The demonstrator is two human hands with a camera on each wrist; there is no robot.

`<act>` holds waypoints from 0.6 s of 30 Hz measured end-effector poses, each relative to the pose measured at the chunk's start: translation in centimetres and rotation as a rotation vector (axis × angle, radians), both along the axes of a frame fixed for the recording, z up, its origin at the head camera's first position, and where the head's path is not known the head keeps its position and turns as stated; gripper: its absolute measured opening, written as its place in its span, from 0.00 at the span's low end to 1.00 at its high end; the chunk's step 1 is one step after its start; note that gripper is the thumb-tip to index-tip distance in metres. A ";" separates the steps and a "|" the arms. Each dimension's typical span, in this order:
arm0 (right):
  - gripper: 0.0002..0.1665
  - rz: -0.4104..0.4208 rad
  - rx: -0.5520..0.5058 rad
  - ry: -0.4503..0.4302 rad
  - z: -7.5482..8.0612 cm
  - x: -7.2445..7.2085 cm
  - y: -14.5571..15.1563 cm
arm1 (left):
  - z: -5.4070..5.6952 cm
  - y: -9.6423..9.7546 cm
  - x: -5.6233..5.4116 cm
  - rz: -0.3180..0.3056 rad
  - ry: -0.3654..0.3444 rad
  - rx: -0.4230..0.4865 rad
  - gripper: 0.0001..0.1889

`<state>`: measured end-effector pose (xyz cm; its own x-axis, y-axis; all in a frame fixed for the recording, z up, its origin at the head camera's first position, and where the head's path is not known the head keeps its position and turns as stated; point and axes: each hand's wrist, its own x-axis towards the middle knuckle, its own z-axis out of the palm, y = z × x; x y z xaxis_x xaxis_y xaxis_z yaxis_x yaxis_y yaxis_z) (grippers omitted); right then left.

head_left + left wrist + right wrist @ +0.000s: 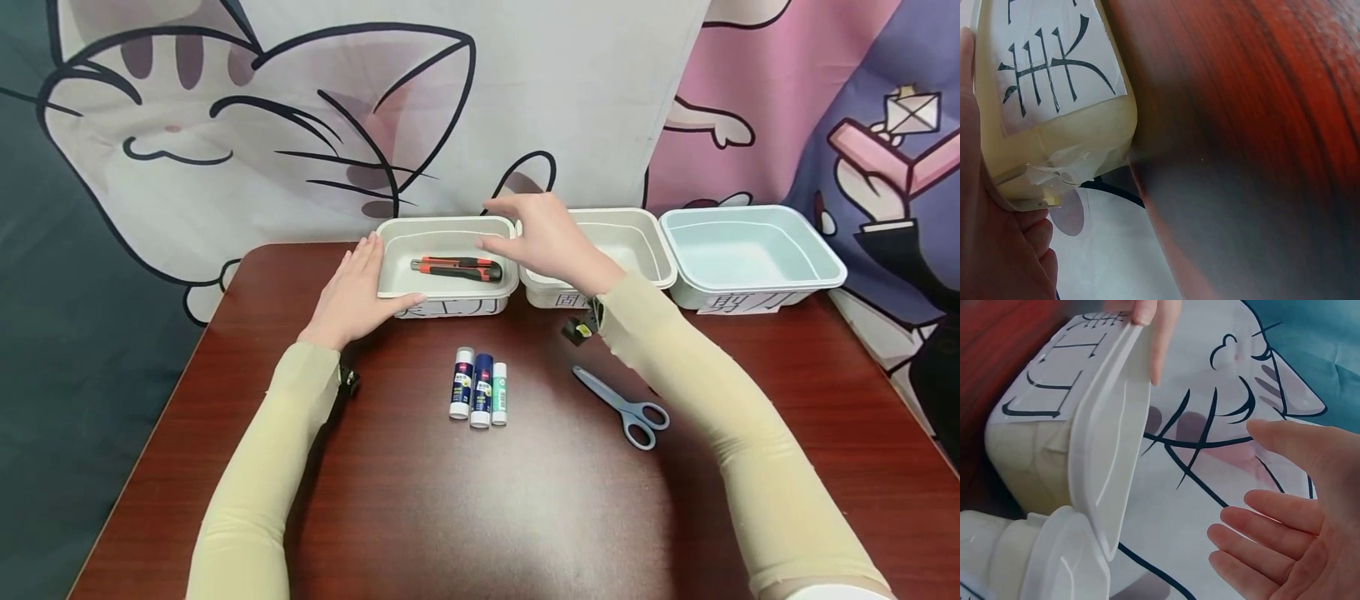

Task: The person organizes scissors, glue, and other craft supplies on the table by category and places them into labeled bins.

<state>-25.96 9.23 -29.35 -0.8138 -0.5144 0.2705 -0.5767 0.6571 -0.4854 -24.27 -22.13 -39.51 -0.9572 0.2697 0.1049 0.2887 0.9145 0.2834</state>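
My left hand (354, 297) lies along the left rim of the left white bin (442, 225), fingers stretched up its side and thumb at the front rim. Inside that bin are two orange-and-black utility knives (459, 267), side by side. Over the spot where the left and middle bins meet hovers my right hand (553, 240), holding nothing, with thumb and fingers spread apart. In the right wrist view, its relaxed fingers (1266, 531) are beside the white bin (1113, 440). The left wrist view shows the bin's paper label (1060, 69) close up.
Several glue sticks (482, 390) stand in a row on the brown table (420, 517). Blue-grey scissors (626, 410) lie right of them, near my right forearm. Beside the left bin are a middle white bin (660, 265) and a pale blue-green bin (757, 250), before a printed curtain (600, 100).
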 end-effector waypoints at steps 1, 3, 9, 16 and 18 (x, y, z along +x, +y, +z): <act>0.34 0.000 0.000 0.001 0.0 0.2 0.2 | 0.0 0.0 0.0 -0.002 -0.001 0.001 0.65; 0.34 -0.001 -0.005 0.008 -0.2 0.5 0.6 | 0.1 0.1 0.1 -0.003 -0.003 0.002 0.65; 0.34 -0.004 -0.014 0.009 -0.5 1.6 1.9 | 0.1 0.0 0.1 0.002 -0.005 -0.006 0.65; 0.35 -0.026 -0.064 0.021 -0.4 3.3 3.5 | 0.1 0.0 0.0 0.002 -0.006 -0.004 0.65; 0.35 -0.029 -0.089 0.024 -0.5 3.7 4.0 | 0.1 0.0 0.0 0.002 -0.004 -0.007 0.65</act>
<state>-22.25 13.21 -29.80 -0.8207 -0.4641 0.3333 -0.5702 0.6286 -0.5289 -24.23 -22.09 -39.46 -0.9582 0.2683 0.0992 0.2856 0.9172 0.2778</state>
